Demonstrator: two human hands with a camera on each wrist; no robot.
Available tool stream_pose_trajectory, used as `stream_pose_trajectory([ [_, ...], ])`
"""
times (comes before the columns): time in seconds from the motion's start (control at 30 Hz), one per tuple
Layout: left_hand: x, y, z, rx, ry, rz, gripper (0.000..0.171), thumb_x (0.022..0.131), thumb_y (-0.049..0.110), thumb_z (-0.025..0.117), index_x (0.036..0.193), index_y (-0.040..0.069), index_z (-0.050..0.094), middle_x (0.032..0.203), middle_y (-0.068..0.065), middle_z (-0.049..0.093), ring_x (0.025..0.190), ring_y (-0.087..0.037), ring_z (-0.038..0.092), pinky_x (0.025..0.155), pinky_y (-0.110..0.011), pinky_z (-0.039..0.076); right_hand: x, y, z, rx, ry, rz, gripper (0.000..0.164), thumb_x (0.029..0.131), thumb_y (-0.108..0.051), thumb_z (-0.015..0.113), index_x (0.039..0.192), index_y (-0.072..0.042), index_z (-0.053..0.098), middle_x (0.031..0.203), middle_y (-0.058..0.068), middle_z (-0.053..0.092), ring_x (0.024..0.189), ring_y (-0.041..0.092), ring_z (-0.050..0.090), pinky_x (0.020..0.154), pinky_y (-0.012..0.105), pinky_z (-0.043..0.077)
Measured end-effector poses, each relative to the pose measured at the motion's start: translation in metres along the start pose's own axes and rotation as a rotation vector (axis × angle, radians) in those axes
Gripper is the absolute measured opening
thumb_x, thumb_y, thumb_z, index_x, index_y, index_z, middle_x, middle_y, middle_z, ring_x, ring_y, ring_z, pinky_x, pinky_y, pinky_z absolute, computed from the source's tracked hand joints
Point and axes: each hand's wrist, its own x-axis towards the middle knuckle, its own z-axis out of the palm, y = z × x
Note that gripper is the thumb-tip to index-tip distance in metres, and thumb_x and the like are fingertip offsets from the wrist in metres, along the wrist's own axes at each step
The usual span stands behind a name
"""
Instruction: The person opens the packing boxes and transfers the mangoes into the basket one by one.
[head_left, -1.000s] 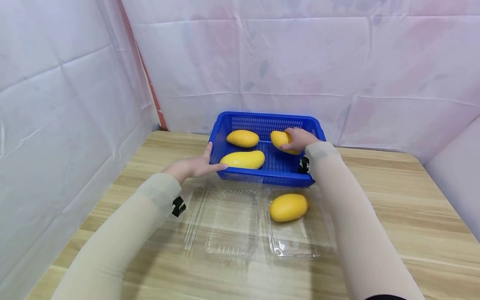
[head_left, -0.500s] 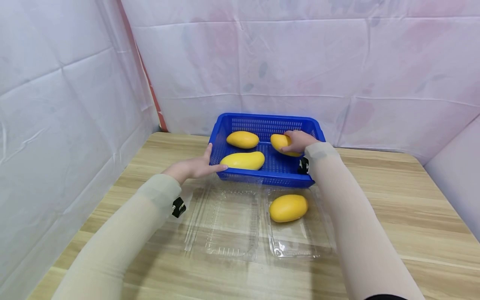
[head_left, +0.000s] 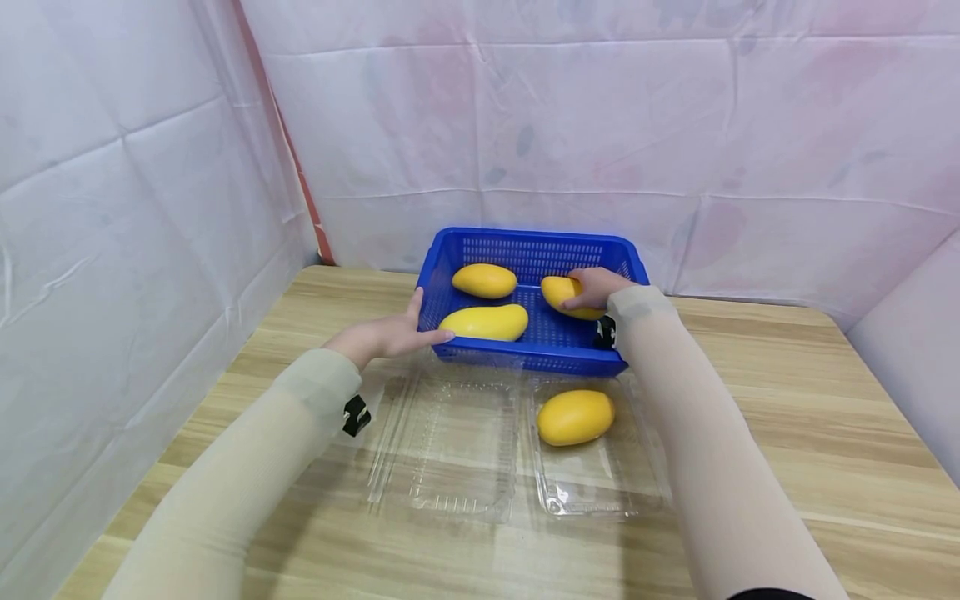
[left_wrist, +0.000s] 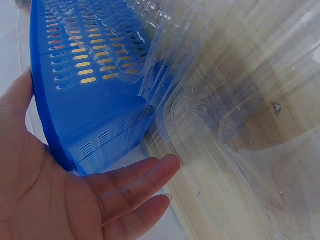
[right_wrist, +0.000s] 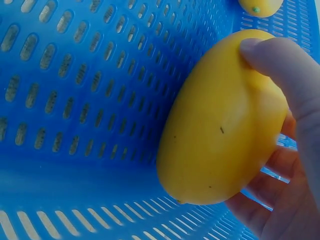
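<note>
A blue perforated plastic basket holds several yellow mangoes. My right hand grips the mango on the right side, thumb on top and fingers curled beneath it, close to the basket floor. A second mango lies at the back left and a third mango along the front left. My left hand rests against the basket's front left corner with thumb and fingers spread and straight. In the left wrist view, that hand's fingers extend beneath the basket's rim.
Before the basket, a clear plastic clamshell box lies opened out on the wooden table. In its right half sits another mango. White patterned sheets hang behind and at both sides.
My right hand has sunk slightly lower into the basket with the mango. The left hand has stayed at the basket's corner.
</note>
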Motion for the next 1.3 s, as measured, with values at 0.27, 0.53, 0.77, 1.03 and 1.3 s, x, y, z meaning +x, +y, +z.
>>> stream_pose_trajectory([
  [0.27,0.0004,-0.0019,0.0007,0.003,0.012,0.002,0.103,0.087,0.066,0.041,0.141,0.016,-0.030,0.154,-0.015,-0.009,0.136,-0.038,0.020,0.108,-0.053,0.018,0.0057,0.0022,0.0012,0.012,-0.021,0.028,0.079,0.082,-0.049,0.065,0.135,0.004,0.041,0.124,0.023,0.053,0.103,0.033,0.049,0.093,0.051,0.039],
  [0.53,-0.0001,-0.0037,0.0003,0.010,0.007,-0.011,0.103,0.087,0.068,0.040,0.141,0.017,-0.030,0.154,-0.015,-0.006,0.136,-0.038,0.021,0.107,-0.054,0.019,0.0019,-0.0013,0.0018,0.039,-0.050,0.076,0.079,0.086,-0.050,0.060,0.139,0.004,0.035,0.132,0.026,0.046,0.112,0.036,0.046,0.099,0.054,0.034],
  [0.77,0.0001,-0.0041,0.0007,-0.011,0.006,-0.003,0.103,0.087,0.067,0.041,0.141,0.018,-0.031,0.153,-0.014,-0.011,0.138,-0.037,0.015,0.108,-0.053,0.017,-0.0001,-0.0039,0.0018,0.050,-0.055,0.083,0.079,0.087,-0.050,0.058,0.140,0.003,0.033,0.134,0.027,0.043,0.115,0.037,0.044,0.100,0.055,0.031],
  [1.03,0.0017,-0.0054,0.0004,-0.013,0.006,-0.011,0.103,0.086,0.068,0.041,0.141,0.019,-0.031,0.154,-0.013,-0.011,0.138,-0.035,0.015,0.109,-0.052,0.016,-0.0001,-0.0062,0.0014,0.043,-0.051,0.079,0.078,0.088,-0.048,0.058,0.141,0.003,0.032,0.135,0.027,0.042,0.117,0.038,0.043,0.101,0.055,0.031],
  [1.3,0.0024,-0.0040,0.0020,-0.027,-0.006,-0.016,0.113,0.076,0.079,0.040,0.141,0.020,-0.031,0.153,-0.011,-0.014,0.138,-0.034,0.014,0.109,-0.051,0.016,-0.0003,-0.0068,0.0019,0.041,-0.035,0.036,0.078,0.087,-0.044,0.061,0.139,0.006,0.032,0.136,0.029,0.039,0.122,0.042,0.038,0.102,0.055,0.029],
])
